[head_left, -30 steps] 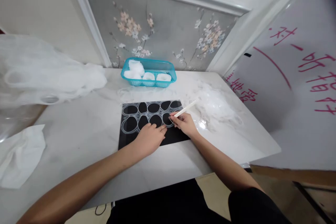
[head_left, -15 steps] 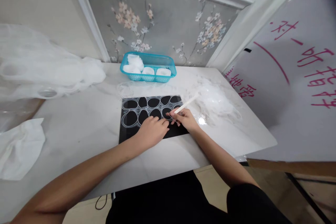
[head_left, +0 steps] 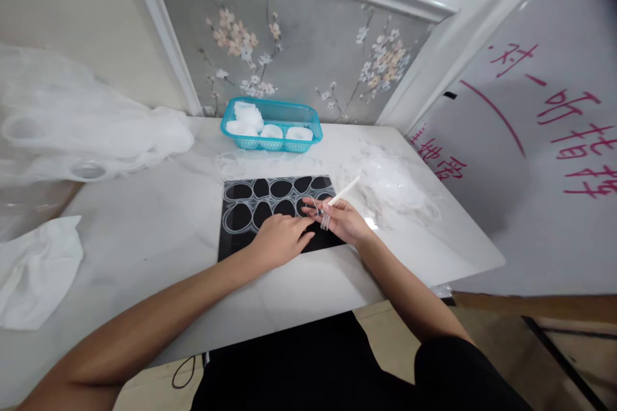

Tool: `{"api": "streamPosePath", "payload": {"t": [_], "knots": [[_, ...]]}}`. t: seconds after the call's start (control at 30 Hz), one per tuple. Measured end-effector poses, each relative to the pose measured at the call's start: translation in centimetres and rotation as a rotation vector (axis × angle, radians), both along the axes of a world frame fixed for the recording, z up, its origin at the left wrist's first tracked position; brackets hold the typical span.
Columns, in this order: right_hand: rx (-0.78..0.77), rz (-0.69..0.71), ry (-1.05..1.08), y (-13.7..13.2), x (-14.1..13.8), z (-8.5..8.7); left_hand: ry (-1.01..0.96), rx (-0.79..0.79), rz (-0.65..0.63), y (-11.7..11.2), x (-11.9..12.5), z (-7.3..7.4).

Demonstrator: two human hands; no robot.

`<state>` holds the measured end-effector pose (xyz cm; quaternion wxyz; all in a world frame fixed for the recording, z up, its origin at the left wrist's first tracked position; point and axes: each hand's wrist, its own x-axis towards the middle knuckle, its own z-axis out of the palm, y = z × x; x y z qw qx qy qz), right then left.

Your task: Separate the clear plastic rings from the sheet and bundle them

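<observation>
A black board [head_left: 232,248] lies on the table, covered with rows of pale, translucent rings [head_left: 240,216]. My left hand [head_left: 279,237] lies palm down over its front part, fingers stretched out and thumb apart. Its fingertips come close to my right hand [head_left: 344,219]; whether they touch is unclear. In my right hand is a slim white pen-like stick [head_left: 345,189], slanting up to the right. Thin clear loops [head_left: 325,221] hang around the fingers of that hand.
Behind the board stands a blue plastic basket [head_left: 270,141] holding white rolls. Loose clear rings lie in a heap [head_left: 390,183] on the right. Clear plastic bags [head_left: 96,135] and a white tissue [head_left: 41,273] lie left. A whiteboard [head_left: 506,225] leans at the right.
My right hand has turned, its fingers spreading more, and the clear loops around them now show plainly. My left thumb has moved away from the fingers.
</observation>
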<state>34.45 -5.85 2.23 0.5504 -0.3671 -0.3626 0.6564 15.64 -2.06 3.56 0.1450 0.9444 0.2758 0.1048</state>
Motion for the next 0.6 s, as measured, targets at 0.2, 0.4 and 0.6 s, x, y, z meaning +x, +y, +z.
{"api": "streamPosePath", "payload": {"t": [0.2,0.4,0.6], "knots": [[0.013,0.025,-0.073,-0.24,-0.54,0.02,-0.23,-0.374,0.153,0.38,0.21,0.48],[0.035,0.048,-0.049,-0.39,-0.52,-0.03,-0.326,-0.863,0.033,0.71,0.45,0.08],[-0.034,0.021,0.074,-0.15,0.0,0.47,-0.39,-0.99,-0.047,0.78,0.13,0.37]]}}
